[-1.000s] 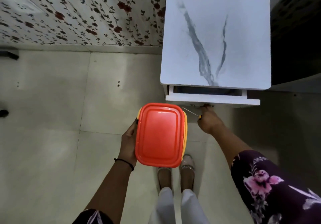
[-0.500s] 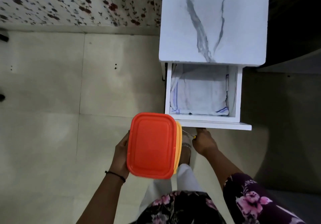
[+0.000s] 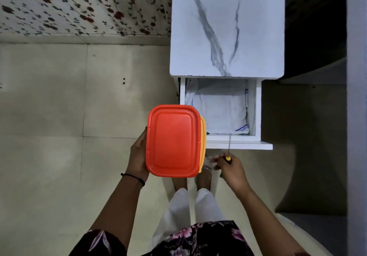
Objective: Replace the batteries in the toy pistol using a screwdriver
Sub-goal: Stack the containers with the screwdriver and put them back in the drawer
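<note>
My left hand (image 3: 138, 157) grips the left side of a yellow plastic box with an orange lid (image 3: 173, 140), held level in front of me. My right hand (image 3: 231, 169) holds a screwdriver (image 3: 229, 152) with a yellow and black handle; its thin shaft points up across the front panel of the open drawer (image 3: 258, 114). No toy pistol or batteries are in view; the lidded box hides its contents.
A white marble-patterned cabinet top (image 3: 226, 27) stands above the pulled-out drawer, which holds a folded white cloth (image 3: 222, 110). Pale tiled floor (image 3: 59, 116) lies to the left, floral wallpaper (image 3: 79, 7) behind. My feet (image 3: 200, 180) stand just before the drawer.
The drawer went from nearly closed to pulled out. My right hand has left the drawer front and turned the screwdriver shaft upward. The box has stayed in my left hand.
</note>
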